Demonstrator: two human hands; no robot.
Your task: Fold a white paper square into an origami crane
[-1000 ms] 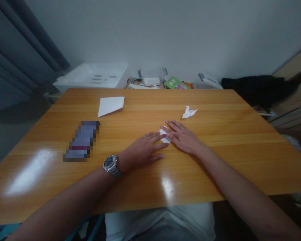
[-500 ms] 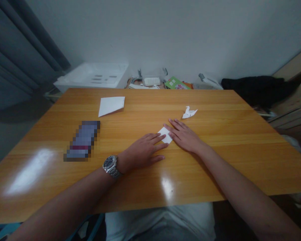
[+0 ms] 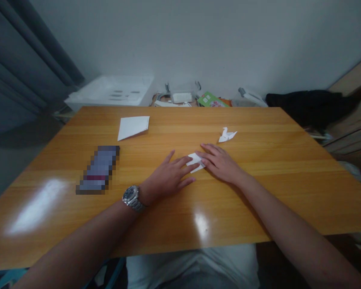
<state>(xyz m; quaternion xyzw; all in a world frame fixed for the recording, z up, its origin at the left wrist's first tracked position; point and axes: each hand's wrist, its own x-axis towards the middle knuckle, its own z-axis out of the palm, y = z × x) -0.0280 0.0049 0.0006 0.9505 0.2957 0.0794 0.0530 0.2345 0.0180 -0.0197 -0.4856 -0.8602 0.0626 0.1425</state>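
Risk: the paper [image 3: 195,161] can skid on the glossy table [image 3: 258,180] if fingertip pressure is uneven, and its edges would likely misalign. The paper lies flat, just left of and nearer than the crane [image 3: 227,135].

Left hand [image 3: 168,176]: palm down, fingers splayed wide, tips on the paper's left edge.

Right hand [image 3: 221,163]: flat, fingers extended, tips on the right edge.

Neither hand grips.

Pixel-blurred flat object [image 3: 98,169]; small white paper [image 3: 195,162] partly under left hand [image 3: 168,176] and right hand [image 3: 221,165].

Your table [image 3: 273,180] is glossy, smooth varnished wood catching glare; mid-frame, the folded piece [image 3: 195,162] is matt white paper; your watch [image 3: 131,197] is polished metal.
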